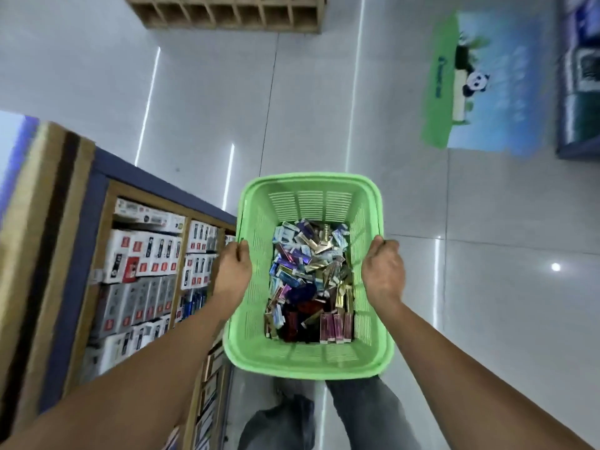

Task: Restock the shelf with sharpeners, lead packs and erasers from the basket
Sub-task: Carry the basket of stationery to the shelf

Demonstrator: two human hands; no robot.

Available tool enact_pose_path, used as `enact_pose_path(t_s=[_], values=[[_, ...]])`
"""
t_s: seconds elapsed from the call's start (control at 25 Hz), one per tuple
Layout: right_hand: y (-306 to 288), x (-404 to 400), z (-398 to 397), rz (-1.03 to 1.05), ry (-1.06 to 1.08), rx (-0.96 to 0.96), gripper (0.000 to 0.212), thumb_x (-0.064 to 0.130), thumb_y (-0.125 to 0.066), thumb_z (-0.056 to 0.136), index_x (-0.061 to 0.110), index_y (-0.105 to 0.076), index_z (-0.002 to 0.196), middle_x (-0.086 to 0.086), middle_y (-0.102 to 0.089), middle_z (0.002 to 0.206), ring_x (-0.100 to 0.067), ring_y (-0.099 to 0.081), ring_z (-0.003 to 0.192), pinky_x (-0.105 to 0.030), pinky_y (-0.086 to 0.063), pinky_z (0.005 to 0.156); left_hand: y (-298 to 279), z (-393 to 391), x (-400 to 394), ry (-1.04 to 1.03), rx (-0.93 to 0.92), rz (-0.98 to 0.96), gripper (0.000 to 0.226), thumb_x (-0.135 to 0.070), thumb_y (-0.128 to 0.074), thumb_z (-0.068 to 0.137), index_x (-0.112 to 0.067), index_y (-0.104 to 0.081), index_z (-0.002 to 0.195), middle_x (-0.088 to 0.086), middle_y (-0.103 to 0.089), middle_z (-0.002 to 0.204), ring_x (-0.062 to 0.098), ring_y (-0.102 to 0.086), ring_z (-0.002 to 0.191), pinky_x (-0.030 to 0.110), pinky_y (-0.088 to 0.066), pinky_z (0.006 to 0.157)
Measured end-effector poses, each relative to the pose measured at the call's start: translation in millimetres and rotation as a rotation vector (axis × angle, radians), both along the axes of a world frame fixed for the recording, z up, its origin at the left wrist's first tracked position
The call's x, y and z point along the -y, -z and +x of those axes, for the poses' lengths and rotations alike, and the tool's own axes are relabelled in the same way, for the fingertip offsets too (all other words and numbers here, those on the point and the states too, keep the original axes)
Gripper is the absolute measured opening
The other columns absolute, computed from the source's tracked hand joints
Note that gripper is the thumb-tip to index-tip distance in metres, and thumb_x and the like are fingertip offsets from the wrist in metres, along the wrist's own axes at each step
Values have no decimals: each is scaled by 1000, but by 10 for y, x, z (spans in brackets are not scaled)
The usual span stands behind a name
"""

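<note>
I have both hands, left (234, 267) and right (383, 271), gripping the basket (305, 354) rims; tilting could spill packs (308, 280) before the shelf (143, 267).

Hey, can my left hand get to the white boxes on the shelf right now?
Probably not yet. The left hand grips the green basket's rim, as does the right hand. The white boxes sit close by, unobstructed, once the basket is set down.

Bright, glare streaks on floor (324, 108), blurred edges
</note>
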State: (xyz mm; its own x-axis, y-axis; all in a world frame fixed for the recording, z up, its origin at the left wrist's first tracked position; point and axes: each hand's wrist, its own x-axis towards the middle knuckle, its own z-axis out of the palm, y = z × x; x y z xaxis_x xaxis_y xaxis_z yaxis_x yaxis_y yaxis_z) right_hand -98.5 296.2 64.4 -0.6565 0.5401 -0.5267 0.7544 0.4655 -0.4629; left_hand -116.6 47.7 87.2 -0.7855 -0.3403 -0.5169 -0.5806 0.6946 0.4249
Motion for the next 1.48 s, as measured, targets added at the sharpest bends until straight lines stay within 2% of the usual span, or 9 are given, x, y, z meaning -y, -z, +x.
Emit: enact_pose_path(t_s=[0.12, 0.24, 0.4, 0.56, 0.72, 0.88, 1.16, 1.4, 1.48], values=[[-736, -458, -350, 12, 40, -75, 45, 38, -21, 108, 2, -48, 103, -6, -57, 67, -27, -57, 57, -35, -45, 51, -816, -421, -488, -23, -134, 107, 40, -26, -37, 108, -15, -42, 70, 2, -42, 60, 15, -36, 49, 19, -30, 37], [-1456, -964, -760, 12, 93, -162, 45, 37, -21, 108, 1, -48, 101, -4, -53, 67, -22, -51, 53, -29, -33, 46, -1460, -932, -996, -22, -223, 147, 41, -31, -38, 107, -13, -41, 70, 2, -41, 61, 15, -35, 52, 28, -30, 49], [-2232, -1604, -1446, 57, 158, -239, 39, 35, -21, 108, 6, -43, 97, -3, -49, 68, -17, -46, 54, -29, -26, 46, -2174, -1767, -1665, 39, -339, 137, 42, -29, -37, 107, -11, -41, 69, 3, -43, 61, 16, -38, 54, 30, -26, 47], [-2740, -2223, -2230, 75, 239, -309, 43, 36, -22, 109, 2, -47, 101, -5, -51, 75, -25, -50, 65, -34, -33, 56, -2629, -2687, -2320, 112, -401, 134, 42, -30, -36, 107, -11, -43, 71, 2, -47, 63, 14, -42, 54, 29, -25, 47], [-2965, -2709, -2841, 165, 264, -303, 43, 37, -23, 109, 3, -46, 96, -10, -49, 79, -30, -48, 76, -38, -35, 66, -2704, -3406, -2799, 142, -420, 174, 46, -37, -35, 107, -11, -45, 70, 3, -49, 62, 21, -47, 56, 31, -29, 49], [-3204, -3284, -3925, 196, 267, -324, 50, 41, -24, 108, 0, -50, 97, -10, -51, 76, -31, -54, 75, -39, -40, 63, -2910, -4615, -3339, 190, -406, 207, 50, -43, -37, 106, -15, -41, 65, 0, -44, 58, 22, -44, 54, 30, -28, 49], [-3321, -4320, -5818, 183, 310, -314, 51, 43, -29, 107, -2, -51, 101, -7, -49, 74, -29, -50, 70, -36, -29, 54, -3127, -6706, -4433, 287, -426, 126, 50, -48, -39, 103, -12, -44, 70, 2, -51, 62, 21, -49, 57, 30, -31, 49], [-3325, -5293, -7743, 194, 251, -296, 51, 48, -29, 105, 3, -51, 97, -7, -55, 75, -28, -56, 66, -42, -47, 55, -3130, -8481, -5426, 242, -398, 49, 49, -45, -42, 103, -13, -38, 66, 3, -50, 63, 22, -48, 59, 33, -32, 54], [-3453, -5592, -8411, 182, 231, -287, 47, 48, -28, 105, 6, -46, 95, -5, -54, 72, -25, -56, 64, -40, -45, 52, -3238, -9068, -5732, 207, -406, 53, 50, -44, -43, 103, -12, -38, 65, 3, -49, 62, 20, -46, 56, 33, -30, 51]])
